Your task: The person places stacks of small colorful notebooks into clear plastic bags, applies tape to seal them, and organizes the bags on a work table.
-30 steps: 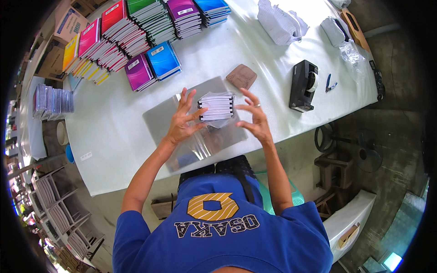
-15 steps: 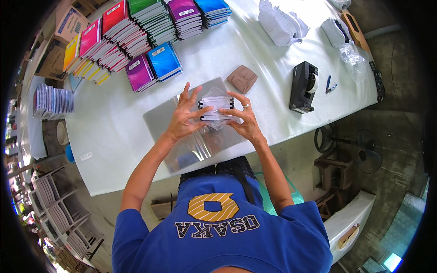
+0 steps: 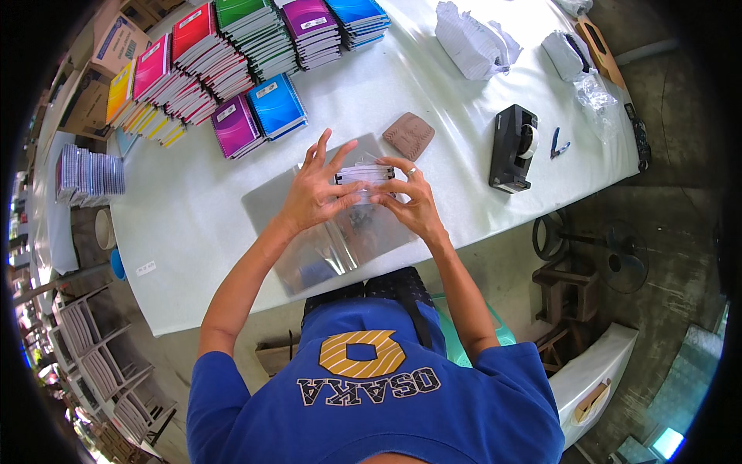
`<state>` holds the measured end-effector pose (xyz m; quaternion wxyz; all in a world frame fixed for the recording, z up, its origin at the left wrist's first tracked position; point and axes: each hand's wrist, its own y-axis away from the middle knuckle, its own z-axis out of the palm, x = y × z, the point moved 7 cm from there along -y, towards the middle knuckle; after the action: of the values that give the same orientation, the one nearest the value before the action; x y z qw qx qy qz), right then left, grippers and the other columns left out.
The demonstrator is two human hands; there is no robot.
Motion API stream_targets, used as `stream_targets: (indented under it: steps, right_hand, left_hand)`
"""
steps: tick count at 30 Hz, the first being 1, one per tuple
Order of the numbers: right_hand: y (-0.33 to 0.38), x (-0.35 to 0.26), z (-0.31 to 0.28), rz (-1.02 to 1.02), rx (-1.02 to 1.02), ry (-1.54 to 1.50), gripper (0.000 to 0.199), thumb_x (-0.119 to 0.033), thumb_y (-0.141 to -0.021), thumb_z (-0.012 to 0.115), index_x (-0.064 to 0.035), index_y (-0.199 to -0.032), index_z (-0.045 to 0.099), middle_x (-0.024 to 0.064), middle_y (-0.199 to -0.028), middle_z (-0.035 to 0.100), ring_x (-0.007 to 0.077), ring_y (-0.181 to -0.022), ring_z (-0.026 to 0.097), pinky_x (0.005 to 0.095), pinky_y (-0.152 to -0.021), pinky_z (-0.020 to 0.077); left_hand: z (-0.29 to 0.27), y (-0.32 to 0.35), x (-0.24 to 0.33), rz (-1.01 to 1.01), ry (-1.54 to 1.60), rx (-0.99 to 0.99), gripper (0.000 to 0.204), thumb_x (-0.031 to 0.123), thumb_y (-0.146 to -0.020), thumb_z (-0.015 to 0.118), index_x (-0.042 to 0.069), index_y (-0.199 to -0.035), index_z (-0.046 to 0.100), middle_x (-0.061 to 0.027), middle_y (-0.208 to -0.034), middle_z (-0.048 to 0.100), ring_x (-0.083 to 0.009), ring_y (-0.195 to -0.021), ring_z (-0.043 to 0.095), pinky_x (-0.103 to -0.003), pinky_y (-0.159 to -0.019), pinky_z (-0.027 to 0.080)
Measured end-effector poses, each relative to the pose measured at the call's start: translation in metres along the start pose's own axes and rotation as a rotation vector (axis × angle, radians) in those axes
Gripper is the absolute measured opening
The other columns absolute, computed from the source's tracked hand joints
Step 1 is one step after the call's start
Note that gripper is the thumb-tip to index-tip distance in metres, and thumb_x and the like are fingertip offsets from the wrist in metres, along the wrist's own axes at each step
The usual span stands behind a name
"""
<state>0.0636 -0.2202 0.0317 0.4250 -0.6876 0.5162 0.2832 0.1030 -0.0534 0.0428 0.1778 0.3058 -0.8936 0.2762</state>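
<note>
A small stack of spiral notebooks in a clear plastic wrap [image 3: 363,176] is held just above a shiny silver sheet [image 3: 325,247] on the white table [image 3: 193,201]. My left hand [image 3: 313,189] grips the stack's left side, with its upper fingers spread. My right hand [image 3: 410,201] holds the right side, fingers pinched on the wrap. The stack's lower part is hidden behind my fingers.
Stacks of coloured spiral notebooks [image 3: 232,54] line the table's far left. A brown pad [image 3: 410,135], a black tape dispenser [image 3: 514,147], a small clip [image 3: 558,145] and white bags [image 3: 471,39] lie to the right. Cardboard boxes [image 3: 100,69] and folding chairs [image 3: 85,348] stand at the left.
Both hands have drawn closer together on the notebook stack, and the right hand has moved from its right edge onto its front.
</note>
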Motion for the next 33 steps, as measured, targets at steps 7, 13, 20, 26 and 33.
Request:
stream_targets:
  steps: [7, 13, 20, 26, 33]
  right_hand:
    - [-0.013, -0.003, -0.001, -0.048, -0.015, 0.168, 0.014, -0.018, -0.07, 0.081, -0.0153, -0.083, 0.074, 0.0032, -0.111, 0.065, 0.0203, -0.11, 0.056, 0.0463, -0.104, 0.0296]
    - [-0.018, 0.005, -0.001, -0.026, -0.014, 0.177, 0.034, -0.02, -0.068, 0.083, -0.0124, -0.098, 0.069, 0.0042, -0.102, 0.064, 0.0213, -0.106, 0.058, 0.0447, -0.103, 0.0316]
    - [-0.043, 0.01, 0.0, 0.246, -0.143, -0.353, 0.038, -0.019, -0.069, 0.084, -0.0046, -0.098, 0.065, 0.0057, -0.1, 0.061, 0.0213, -0.105, 0.055, 0.0362, -0.095, 0.0407]
    - [-0.065, -0.006, -0.012, 0.069, -0.026, -0.333, 0.02, -0.01, -0.077, 0.073, -0.0036, -0.095, 0.067, 0.0062, -0.105, 0.061, 0.0177, -0.106, 0.053, 0.0359, -0.097, 0.0387]
    - [-0.004, 0.008, -0.03, 0.109, -0.042, -0.271, 0.044, -0.033, -0.064, 0.085, -0.0071, -0.095, 0.068, 0.0087, -0.125, 0.054, 0.0239, -0.123, 0.045, 0.0396, -0.104, 0.0339]
  left_hand:
    - [-0.007, -0.018, -0.005, 0.063, 0.118, -0.021, 0.038, 0.021, -0.067, 0.081, 0.03, -0.103, 0.075, 0.0014, -0.147, 0.043, -0.0355, -0.144, 0.019, -0.048, -0.115, 0.025]
    - [-0.006, -0.026, -0.01, 0.082, 0.347, 0.088, 0.067, 0.018, -0.063, 0.083, 0.026, -0.127, 0.062, -0.004, -0.15, 0.04, -0.0336, -0.143, 0.025, -0.046, -0.116, 0.024]
    - [0.045, -0.022, -0.059, -0.491, 0.999, -0.409, 0.082, 0.021, -0.072, 0.083, 0.003, -0.141, 0.043, -0.0083, -0.141, 0.049, -0.0168, -0.129, 0.043, -0.032, -0.107, 0.035]
    - [0.056, -0.02, -0.055, -0.554, 1.039, -0.583, 0.075, 0.022, -0.074, 0.082, 0.003, -0.139, 0.048, -0.0076, -0.123, 0.062, -0.0131, -0.107, 0.055, -0.029, -0.098, 0.04]
    - [0.051, -0.019, -0.055, -0.516, 1.064, -0.51, 0.072, 0.021, -0.076, 0.08, 0.003, -0.138, 0.048, -0.0075, -0.117, 0.065, -0.0109, -0.101, 0.056, -0.027, -0.094, 0.042]
